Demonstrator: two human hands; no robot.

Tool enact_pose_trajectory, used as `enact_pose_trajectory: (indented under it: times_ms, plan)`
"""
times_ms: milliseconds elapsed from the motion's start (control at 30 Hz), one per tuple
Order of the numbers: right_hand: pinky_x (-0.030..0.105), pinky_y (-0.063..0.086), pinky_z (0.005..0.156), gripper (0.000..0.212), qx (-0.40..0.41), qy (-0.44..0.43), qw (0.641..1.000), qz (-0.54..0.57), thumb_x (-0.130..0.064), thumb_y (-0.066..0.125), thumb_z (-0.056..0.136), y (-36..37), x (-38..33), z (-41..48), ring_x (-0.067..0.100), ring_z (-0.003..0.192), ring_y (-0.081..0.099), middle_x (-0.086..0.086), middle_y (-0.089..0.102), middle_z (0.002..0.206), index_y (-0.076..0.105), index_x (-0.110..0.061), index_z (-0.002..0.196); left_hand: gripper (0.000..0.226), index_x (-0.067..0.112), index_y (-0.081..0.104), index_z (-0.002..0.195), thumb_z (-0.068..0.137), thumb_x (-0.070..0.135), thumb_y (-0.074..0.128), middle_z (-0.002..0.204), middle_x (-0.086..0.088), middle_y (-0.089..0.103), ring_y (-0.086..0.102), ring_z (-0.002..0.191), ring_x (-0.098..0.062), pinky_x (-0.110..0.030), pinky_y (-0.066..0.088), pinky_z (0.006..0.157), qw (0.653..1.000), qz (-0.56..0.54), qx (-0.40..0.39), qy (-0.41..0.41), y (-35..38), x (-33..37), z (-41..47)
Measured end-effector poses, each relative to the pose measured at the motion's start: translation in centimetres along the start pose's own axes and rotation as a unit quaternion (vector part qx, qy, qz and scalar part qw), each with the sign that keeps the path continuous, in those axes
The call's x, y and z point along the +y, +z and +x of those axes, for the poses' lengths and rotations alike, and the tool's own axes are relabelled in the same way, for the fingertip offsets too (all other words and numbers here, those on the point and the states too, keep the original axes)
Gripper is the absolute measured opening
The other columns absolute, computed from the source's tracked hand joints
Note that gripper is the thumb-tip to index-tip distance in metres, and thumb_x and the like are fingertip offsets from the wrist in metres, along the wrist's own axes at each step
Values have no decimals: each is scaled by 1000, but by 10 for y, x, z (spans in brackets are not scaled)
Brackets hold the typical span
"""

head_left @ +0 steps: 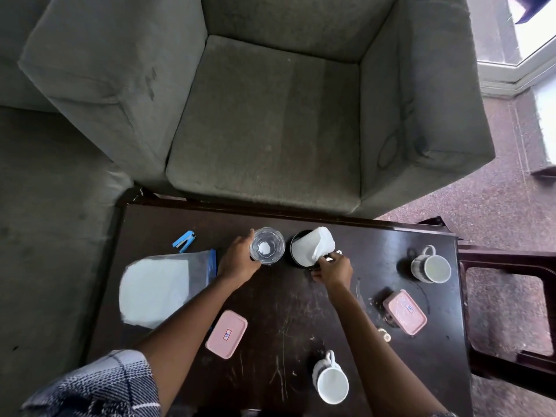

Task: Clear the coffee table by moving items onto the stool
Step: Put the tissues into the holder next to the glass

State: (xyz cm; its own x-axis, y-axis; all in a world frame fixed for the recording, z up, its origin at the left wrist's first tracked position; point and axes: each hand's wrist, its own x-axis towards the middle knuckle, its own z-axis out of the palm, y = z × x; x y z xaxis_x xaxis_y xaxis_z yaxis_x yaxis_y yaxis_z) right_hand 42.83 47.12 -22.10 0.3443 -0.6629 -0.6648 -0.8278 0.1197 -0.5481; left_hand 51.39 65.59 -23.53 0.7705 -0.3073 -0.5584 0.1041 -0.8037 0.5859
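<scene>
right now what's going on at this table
A person stands over the coffee table. The left hand grips a glass, and the right hand pinches the near edge of a tissue holder. Whether either is lifted yet is unclear. Two mugs, two pink boxes, a stapler and a bag lie on the table. Nothing shows on the stool at the right.

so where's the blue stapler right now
In the head view the blue stapler lies near the far left corner of the coffee table, just beyond the zip bag and left of the glass the left hand holds.
</scene>
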Motion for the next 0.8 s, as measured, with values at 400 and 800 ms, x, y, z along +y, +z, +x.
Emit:
enact_pose_trajectory:
  times_ms: [400,800]
  plan:
    - [39,60,58,11,-28,16,999,25,-2,56,85,8,10,3,19,47,64,17,66,65,64,3,90,76,9,31,144,78,7,69,138,-15,49,55,120,-29,-42,47,98,1000,12,0,10,-3,6,7]
    - [28,49,45,19,-47,27,997,61,-12,50,89,-3,29,-19,24,50,59,12,61,61,64,-2,97,47,16,42,138,92,13,47,132,-6,58,55,120,-24,-38,45,96,994,4,56,-91,12,-24,-43]
